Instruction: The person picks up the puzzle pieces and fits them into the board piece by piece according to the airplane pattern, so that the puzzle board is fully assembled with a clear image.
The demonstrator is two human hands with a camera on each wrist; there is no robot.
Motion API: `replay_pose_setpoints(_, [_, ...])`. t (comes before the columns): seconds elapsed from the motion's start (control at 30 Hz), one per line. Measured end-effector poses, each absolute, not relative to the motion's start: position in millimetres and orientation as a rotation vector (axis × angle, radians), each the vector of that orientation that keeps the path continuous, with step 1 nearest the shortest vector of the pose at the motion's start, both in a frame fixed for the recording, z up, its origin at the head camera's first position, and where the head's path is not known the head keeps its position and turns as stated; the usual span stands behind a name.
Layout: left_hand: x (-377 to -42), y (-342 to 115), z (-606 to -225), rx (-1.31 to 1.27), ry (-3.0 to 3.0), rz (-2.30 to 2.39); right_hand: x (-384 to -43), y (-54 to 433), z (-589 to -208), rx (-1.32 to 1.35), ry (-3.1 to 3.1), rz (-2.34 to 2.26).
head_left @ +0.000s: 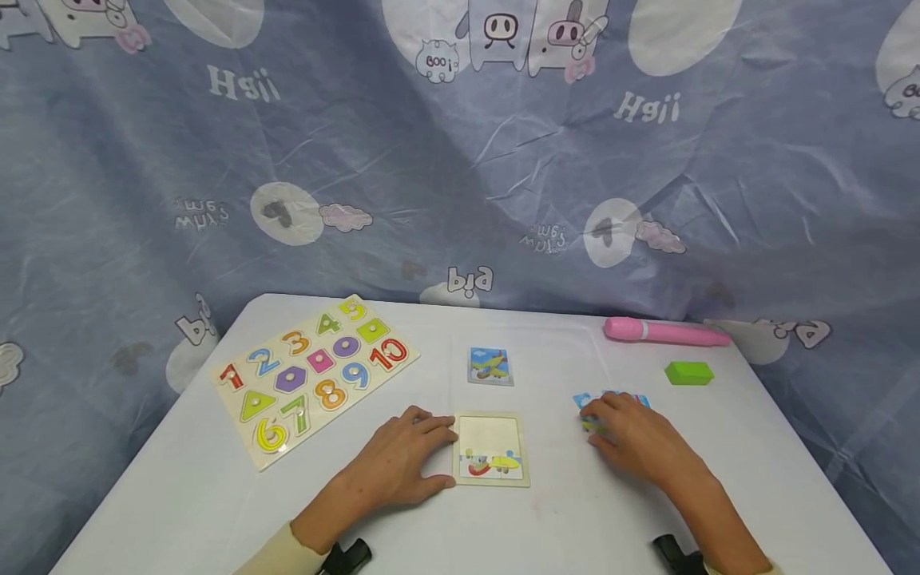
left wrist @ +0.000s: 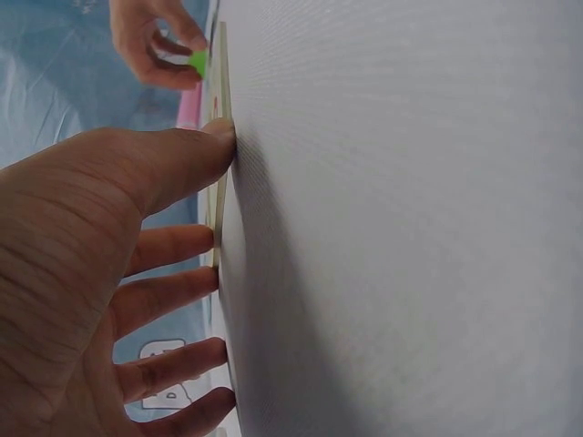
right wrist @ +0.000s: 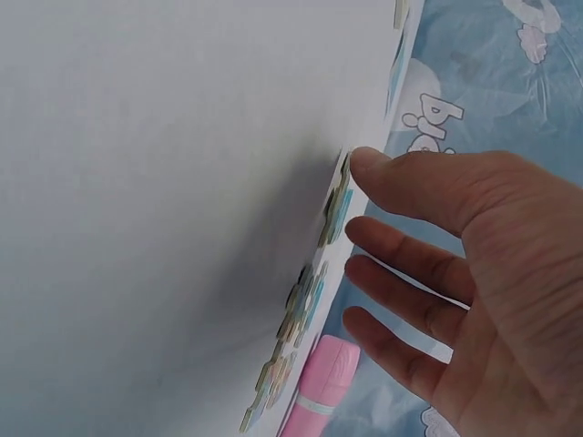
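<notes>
A small wooden puzzle tray (head_left: pixel 489 431) lies at the table's middle, with a row of picture pieces (head_left: pixel 505 463) along its near side. My left hand (head_left: pixel 402 459) rests at its left edge; thumb and spread fingers touch the frame. Over to the right, my right hand (head_left: pixel 640 443) hovers low over loose jigsaw pieces (head_left: pixel 584 399), covering part of them. In the right wrist view these pieces (right wrist: pixel 301 305) stretch in a line, and the thumb tip is right at the nearest one. Its fingers are apart and loosely bent. Behind the tray lies a small airplane picture (head_left: pixel 490 366).
A number and shape board (head_left: pixel 305 427) lies at the left. Toward the back right are a pink marker-shaped stick (head_left: pixel 668 332) and a green block (head_left: pixel 688 373). A printed blue cloth (head_left: pixel 431 160) hangs behind the white table (head_left: pixel 561 519).
</notes>
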State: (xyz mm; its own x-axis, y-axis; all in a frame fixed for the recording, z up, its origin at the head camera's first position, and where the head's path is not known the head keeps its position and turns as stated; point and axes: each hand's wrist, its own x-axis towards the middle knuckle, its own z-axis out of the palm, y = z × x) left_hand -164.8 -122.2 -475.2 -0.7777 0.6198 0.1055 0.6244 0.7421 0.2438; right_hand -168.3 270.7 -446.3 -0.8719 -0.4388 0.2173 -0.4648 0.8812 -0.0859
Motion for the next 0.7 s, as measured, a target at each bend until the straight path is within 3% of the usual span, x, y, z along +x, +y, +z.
replay_pose_setpoints(0.7, [-165.4, -121.9, -475.9, -1.036, -2.907, -0.411, -172.6, 276.3, -452.1, 0.650, -2.913, 0.196])
